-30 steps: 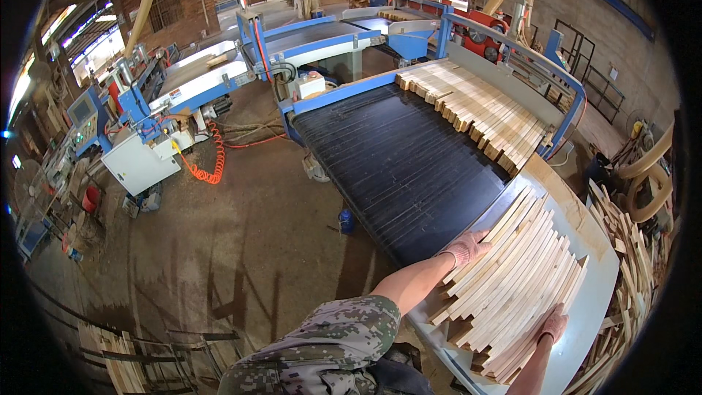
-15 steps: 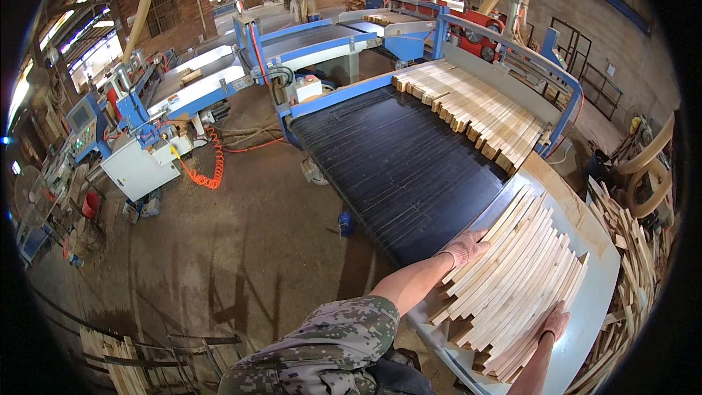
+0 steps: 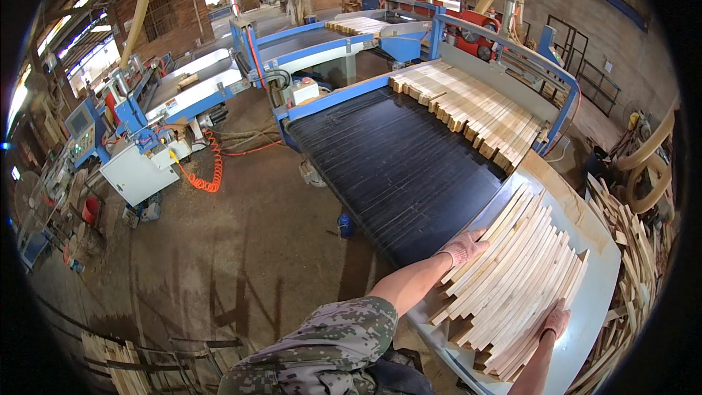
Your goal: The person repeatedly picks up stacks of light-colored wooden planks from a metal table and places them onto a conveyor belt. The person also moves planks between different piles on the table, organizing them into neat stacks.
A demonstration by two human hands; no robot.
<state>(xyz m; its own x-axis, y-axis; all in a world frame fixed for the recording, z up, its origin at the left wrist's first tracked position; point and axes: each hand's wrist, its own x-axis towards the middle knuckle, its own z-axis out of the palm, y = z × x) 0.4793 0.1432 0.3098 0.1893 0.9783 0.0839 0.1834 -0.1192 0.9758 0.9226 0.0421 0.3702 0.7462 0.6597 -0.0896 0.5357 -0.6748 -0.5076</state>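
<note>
A row of pale wooden strips [image 3: 512, 271] lies side by side on a smooth grey metal table [image 3: 589, 296] at the lower right, their ends uneven. My left hand [image 3: 463, 247], in a pinkish work glove, grips the row's left edge, fingers pointing right over the outer strip. Against the right edge, nearer to me, my right hand [image 3: 557, 320] is gloved too and presses inward with bent fingers. The strips are held between both hands. Some of my fingertips are hidden against the wood.
Left of the table runs a black conveyor belt [image 3: 402, 161], with wooden blocks [image 3: 468, 106] lined up along its far side. A blue frame [image 3: 508, 36] spans behind them. Loose offcuts [image 3: 632, 263] pile up at the right. A white cabinet [image 3: 139, 174] with an orange coiled hose [image 3: 212, 172] stands left.
On the far conveyor, a row of wood pieces has shifted to the left. My hands and the strips between them look almost unmoved.
</note>
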